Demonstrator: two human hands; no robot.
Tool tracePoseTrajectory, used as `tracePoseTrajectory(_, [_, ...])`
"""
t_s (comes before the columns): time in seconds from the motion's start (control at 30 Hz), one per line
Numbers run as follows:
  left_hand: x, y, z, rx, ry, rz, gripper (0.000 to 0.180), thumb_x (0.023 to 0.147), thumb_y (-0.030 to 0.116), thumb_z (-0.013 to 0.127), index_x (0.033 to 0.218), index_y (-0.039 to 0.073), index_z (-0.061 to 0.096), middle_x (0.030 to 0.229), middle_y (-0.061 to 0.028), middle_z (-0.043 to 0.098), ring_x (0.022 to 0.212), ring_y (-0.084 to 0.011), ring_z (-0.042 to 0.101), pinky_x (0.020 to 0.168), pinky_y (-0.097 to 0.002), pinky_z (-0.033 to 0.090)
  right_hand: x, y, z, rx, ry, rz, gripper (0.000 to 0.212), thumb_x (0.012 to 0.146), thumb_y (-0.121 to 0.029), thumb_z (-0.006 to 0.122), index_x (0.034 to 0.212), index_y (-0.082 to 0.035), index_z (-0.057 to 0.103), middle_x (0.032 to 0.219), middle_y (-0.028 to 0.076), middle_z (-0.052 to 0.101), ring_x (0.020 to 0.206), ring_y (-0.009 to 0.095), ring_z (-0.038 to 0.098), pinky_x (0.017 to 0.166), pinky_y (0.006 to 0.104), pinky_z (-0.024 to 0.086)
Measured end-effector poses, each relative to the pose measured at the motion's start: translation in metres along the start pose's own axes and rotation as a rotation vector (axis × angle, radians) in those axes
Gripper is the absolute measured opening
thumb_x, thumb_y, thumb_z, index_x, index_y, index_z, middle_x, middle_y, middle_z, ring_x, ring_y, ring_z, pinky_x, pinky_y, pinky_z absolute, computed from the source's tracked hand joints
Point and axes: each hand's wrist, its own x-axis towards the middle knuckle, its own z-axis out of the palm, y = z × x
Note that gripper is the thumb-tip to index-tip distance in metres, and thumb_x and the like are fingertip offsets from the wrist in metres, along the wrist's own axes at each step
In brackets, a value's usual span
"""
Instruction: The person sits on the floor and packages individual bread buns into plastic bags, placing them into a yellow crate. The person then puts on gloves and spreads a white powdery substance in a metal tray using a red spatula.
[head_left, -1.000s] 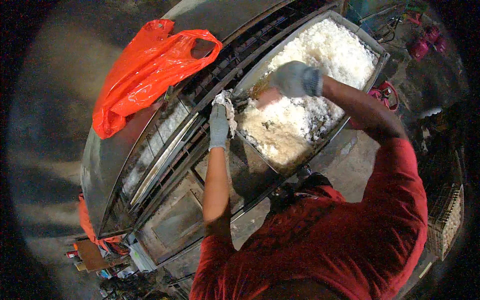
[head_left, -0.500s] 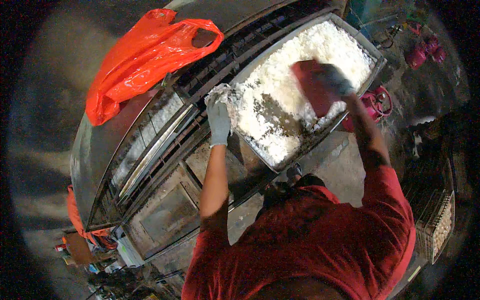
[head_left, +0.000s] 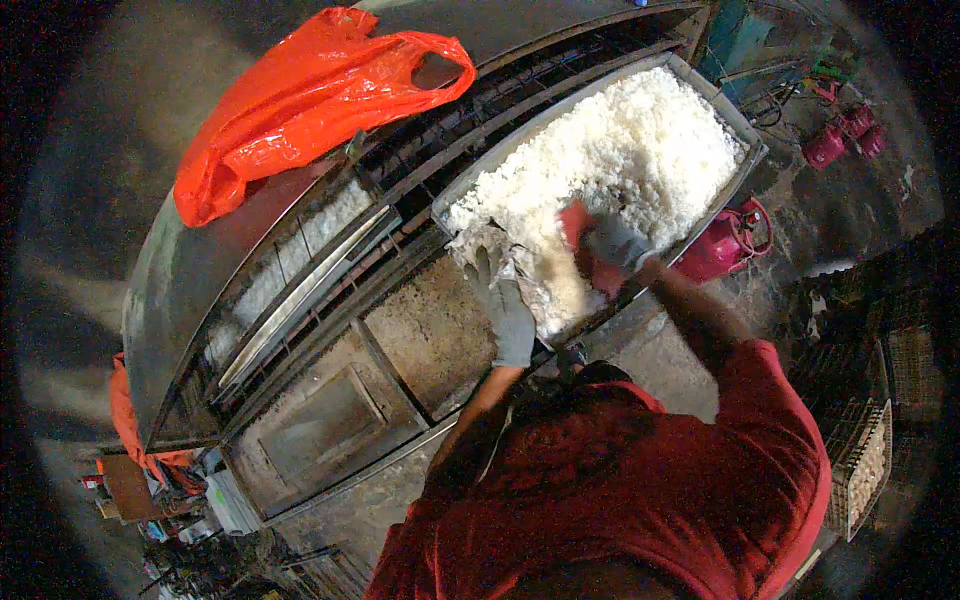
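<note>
My right hand (head_left: 617,243) grasps a flat red tool (head_left: 574,222), blurred, its long edge running near to far over the white flaky mass (head_left: 660,130). That fills a metal tray (head_left: 727,112), whose long axis points from near left to far right. My left hand (head_left: 507,318), fingers extended, touches a crumpled cloth (head_left: 467,240) at the tray's left end; whether they clench it, I cannot tell. An orange-red bag (head_left: 310,105) lies far left.

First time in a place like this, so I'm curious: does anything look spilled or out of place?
Perhaps the orange plastic bag, crumpled and loose beside the slatted rack. The white crumbly material is heaped unevenly in the metal tray, with a darker patch near the blurred right hand, but no clear spill shows.
</note>
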Motion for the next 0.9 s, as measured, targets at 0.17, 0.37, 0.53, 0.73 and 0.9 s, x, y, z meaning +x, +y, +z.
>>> tracePoseTrajectory(0.17, [-0.011,0.015,-0.006,0.111,-0.062,0.106,0.050,0.106,0.024,0.032,0.150,0.001,0.043,0.163,-0.0219,0.027,0.152,-0.0447,0.013,0.125,-0.0505,0.010,0.021,-0.017,0.042,0.691,-0.714,0.186,0.024,0.094,-0.014,0.060,0.111,-0.003,0.071,0.069,0.007,0.068,0.062,0.020,0.064,0.061,0.0362,0.053])
tracePoseTrajectory(0.37, [0.012,-0.010,-0.013,0.249,-0.189,-0.178,0.055,0.107,0.026,0.034,0.149,-0.009,0.036,0.161,-0.0256,0.028,0.151,-0.0367,0.024,0.124,-0.0385,0.017,0.054,-0.024,-0.022,-0.029,-0.240,-0.038,0.049,0.087,-0.027,0.062,0.133,-0.010,0.059,0.066,0.014,0.063,0.062,0.032,0.064,0.062,0.0468,0.055])
tracePoseTrajectory(0.53, [0.119,-0.019,-0.034,-0.161,0.078,-0.237,0.060,0.108,0.032,0.036,0.150,-0.010,0.034,0.159,-0.0251,0.033,0.146,-0.0338,0.034,0.121,-0.0367,0.023,0.109,-0.087,-0.094,-0.188,-0.408,-0.106,0.029,0.090,-0.027,0.056,0.109,-0.012,0.073,0.099,0.019,0.072,0.094,0.036,0.070,0.083,0.0471,0.054])
tracePoseTrajectory(0.73, [0.175,-0.007,-0.018,-0.094,-0.010,-0.068,0.047,0.105,0.029,0.044,0.131,-0.007,0.057,0.131,-0.0217,0.057,0.116,-0.0310,0.054,0.104,-0.0397,0.039,0.099,-0.066,-0.043,0.136,-0.173,-0.115,0.030,0.087,-0.020,0.060,0.116,-0.022,0.069,0.104,0.010,0.070,0.099,0.032,0.068,0.086,0.0452,0.054])
tracePoseTrajectory(0.9, [0.182,-0.033,-0.038,0.436,-0.166,0.043,0.042,0.103,0.025,0.046,0.127,-0.005,0.061,0.138,-0.0260,0.051,0.125,-0.0379,0.051,0.111,-0.0434,0.036,-0.006,-0.111,-0.039,-0.329,-0.367,-0.525,0.039,0.081,-0.017,0.063,0.119,-0.020,0.063,0.103,0.007,0.063,0.102,0.028,0.064,0.086,0.0430,0.052])
